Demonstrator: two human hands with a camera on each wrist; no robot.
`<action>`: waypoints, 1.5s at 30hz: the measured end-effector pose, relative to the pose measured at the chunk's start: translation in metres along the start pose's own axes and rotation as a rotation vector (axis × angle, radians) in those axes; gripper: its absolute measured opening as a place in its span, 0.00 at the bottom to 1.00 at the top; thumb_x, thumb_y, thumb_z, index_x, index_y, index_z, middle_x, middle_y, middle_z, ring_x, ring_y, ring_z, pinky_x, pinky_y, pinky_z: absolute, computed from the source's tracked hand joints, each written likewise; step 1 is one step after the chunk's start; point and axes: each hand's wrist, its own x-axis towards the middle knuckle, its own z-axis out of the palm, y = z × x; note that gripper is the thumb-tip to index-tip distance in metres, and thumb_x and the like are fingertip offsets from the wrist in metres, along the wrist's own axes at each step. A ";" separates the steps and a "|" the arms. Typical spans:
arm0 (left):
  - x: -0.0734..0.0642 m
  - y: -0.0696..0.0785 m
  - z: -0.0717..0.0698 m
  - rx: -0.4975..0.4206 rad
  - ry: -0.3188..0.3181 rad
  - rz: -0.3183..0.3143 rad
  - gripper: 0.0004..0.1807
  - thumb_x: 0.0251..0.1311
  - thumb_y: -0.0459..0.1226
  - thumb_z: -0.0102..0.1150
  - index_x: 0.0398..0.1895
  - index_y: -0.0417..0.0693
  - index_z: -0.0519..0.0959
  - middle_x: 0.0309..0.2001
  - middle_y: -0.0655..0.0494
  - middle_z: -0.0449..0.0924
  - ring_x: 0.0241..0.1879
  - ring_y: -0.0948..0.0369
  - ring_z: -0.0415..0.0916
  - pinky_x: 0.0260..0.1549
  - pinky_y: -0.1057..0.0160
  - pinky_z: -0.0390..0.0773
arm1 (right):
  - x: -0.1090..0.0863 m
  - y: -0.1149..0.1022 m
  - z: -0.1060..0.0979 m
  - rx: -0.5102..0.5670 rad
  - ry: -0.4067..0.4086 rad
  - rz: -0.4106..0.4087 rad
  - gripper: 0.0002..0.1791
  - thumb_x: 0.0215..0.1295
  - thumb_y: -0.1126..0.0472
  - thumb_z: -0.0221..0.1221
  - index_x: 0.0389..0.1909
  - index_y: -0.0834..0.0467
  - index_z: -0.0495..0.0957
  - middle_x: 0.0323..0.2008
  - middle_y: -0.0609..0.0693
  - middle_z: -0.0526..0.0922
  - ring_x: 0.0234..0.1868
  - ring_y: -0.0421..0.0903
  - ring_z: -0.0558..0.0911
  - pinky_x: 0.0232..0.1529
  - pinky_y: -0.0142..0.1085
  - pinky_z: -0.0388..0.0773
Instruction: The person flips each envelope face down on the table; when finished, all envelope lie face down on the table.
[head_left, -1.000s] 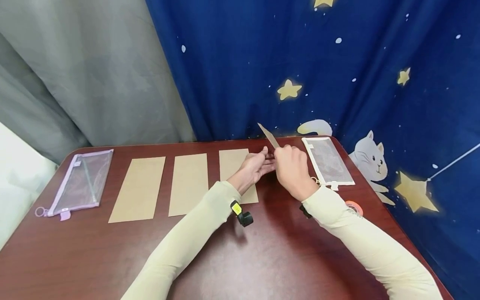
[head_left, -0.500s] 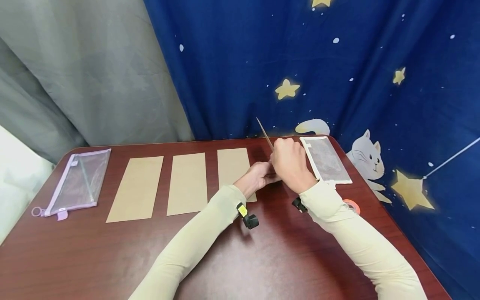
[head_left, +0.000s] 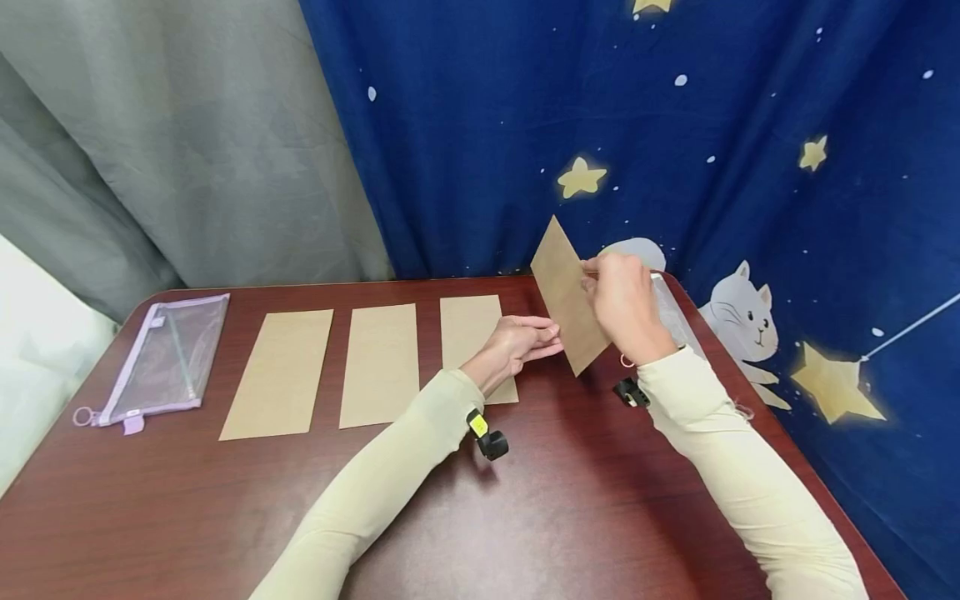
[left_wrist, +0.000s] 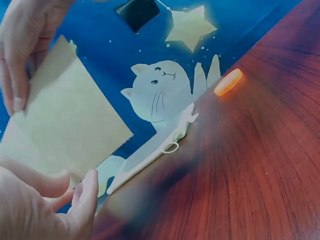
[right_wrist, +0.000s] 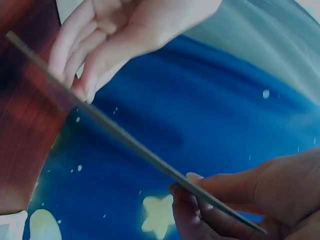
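Note:
A stiff brown kraft-paper rectangle (head_left: 566,292) is held tilted above the right part of the table. My right hand (head_left: 622,300) pinches it on its right side; in the right wrist view the thumb lies on one face and the fingers (right_wrist: 187,210) on the other. My left hand (head_left: 517,346) has thumb and fingertips at its lower left edge; the left wrist view shows the left thumb (left_wrist: 55,185) and fingers together there, pinching it. Three similar brown rectangles lie flat to the left: one (head_left: 277,375), a second (head_left: 381,367) and a third (head_left: 467,329) partly under my left hand.
A lilac-edged mesh zip pouch (head_left: 168,358) lies at the table's far left. A white-edged pouch (head_left: 671,312) at the right is partly hidden by my right hand. An orange ring-shaped roll (left_wrist: 229,82) sits near the right edge. Curtains (head_left: 480,142) hang behind the table.
My right hand has moved up and right, turning the brown rectangle from nearly edge-on to show its broad face. My left hand has stayed near its lower edge.

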 end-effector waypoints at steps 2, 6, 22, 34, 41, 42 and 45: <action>-0.003 0.001 -0.004 0.018 0.011 0.012 0.18 0.62 0.20 0.60 0.57 0.30 0.80 0.34 0.50 0.83 0.28 0.63 0.83 0.48 0.58 0.86 | 0.001 0.008 -0.002 0.058 -0.011 0.030 0.12 0.64 0.65 0.65 0.48 0.60 0.88 0.44 0.61 0.89 0.42 0.61 0.85 0.37 0.51 0.79; -0.006 0.002 -0.011 0.051 0.050 0.057 0.18 0.61 0.20 0.62 0.56 0.31 0.81 0.41 0.45 0.85 0.29 0.65 0.82 0.45 0.62 0.87 | 0.002 0.028 -0.002 0.166 -0.025 0.094 0.11 0.63 0.62 0.67 0.46 0.60 0.88 0.44 0.61 0.89 0.44 0.58 0.83 0.35 0.42 0.74; -0.013 0.004 -0.008 0.457 0.230 0.378 0.17 0.59 0.26 0.68 0.52 0.37 0.85 0.37 0.41 0.89 0.37 0.49 0.89 0.43 0.55 0.87 | -0.001 0.085 0.042 0.639 -0.072 0.392 0.14 0.62 0.69 0.67 0.46 0.71 0.85 0.49 0.68 0.85 0.25 0.26 0.78 0.31 0.24 0.83; 0.000 -0.015 -0.014 0.651 0.299 0.397 0.15 0.57 0.25 0.67 0.49 0.35 0.86 0.33 0.43 0.90 0.31 0.52 0.89 0.30 0.65 0.87 | -0.006 0.094 0.069 0.499 -0.134 0.398 0.13 0.61 0.67 0.68 0.44 0.69 0.86 0.42 0.68 0.86 0.21 0.30 0.84 0.29 0.23 0.83; 0.001 -0.013 -0.018 0.838 0.327 0.318 0.14 0.55 0.32 0.73 0.46 0.40 0.88 0.30 0.49 0.90 0.28 0.59 0.89 0.41 0.64 0.86 | -0.006 0.096 0.081 0.457 -0.192 0.421 0.12 0.61 0.65 0.69 0.42 0.68 0.87 0.40 0.65 0.87 0.20 0.30 0.84 0.26 0.21 0.80; 0.002 -0.013 -0.019 0.859 0.331 0.300 0.14 0.54 0.32 0.73 0.45 0.42 0.88 0.29 0.50 0.90 0.28 0.60 0.89 0.43 0.63 0.86 | -0.005 0.096 0.083 0.447 -0.201 0.428 0.12 0.60 0.64 0.69 0.42 0.68 0.88 0.40 0.65 0.87 0.20 0.30 0.84 0.25 0.21 0.79; 0.002 -0.013 -0.021 0.920 0.323 0.283 0.10 0.54 0.33 0.74 0.40 0.43 0.89 0.25 0.52 0.89 0.27 0.61 0.89 0.42 0.64 0.84 | -0.004 0.095 0.088 0.415 -0.229 0.444 0.11 0.60 0.64 0.69 0.41 0.67 0.88 0.39 0.64 0.88 0.19 0.30 0.82 0.23 0.22 0.78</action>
